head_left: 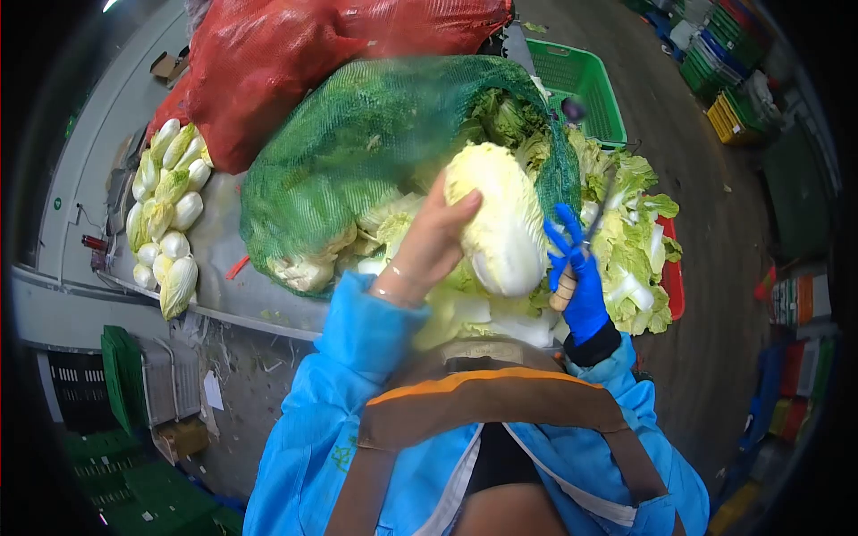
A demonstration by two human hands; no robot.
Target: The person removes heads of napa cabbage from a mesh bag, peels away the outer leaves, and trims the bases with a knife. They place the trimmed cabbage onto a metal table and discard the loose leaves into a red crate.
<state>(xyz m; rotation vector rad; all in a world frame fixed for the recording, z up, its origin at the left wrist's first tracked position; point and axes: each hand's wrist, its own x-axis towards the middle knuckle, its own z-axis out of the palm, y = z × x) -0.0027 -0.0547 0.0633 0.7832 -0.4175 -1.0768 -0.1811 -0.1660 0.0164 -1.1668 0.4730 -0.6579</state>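
My left hand, bare, is closed around a trimmed napa cabbage with pale yellow leaves and a white base. The base points down towards me. Just right of the cabbage, my right hand wears a blue glove and grips a knife by its wooden handle. Its narrow blade points up and away, apart from the cabbage. Behind the held head lies a green mesh bag, its mouth turned right, with more cabbages inside. Loose cabbage leaves are heaped to the right of the knife.
Peeled napa cabbages are piled at the left of the metal table. Red mesh sacks stand at the back. A green crate sits at the back right; a red container shows under the leaves. Green crates stand at lower left.
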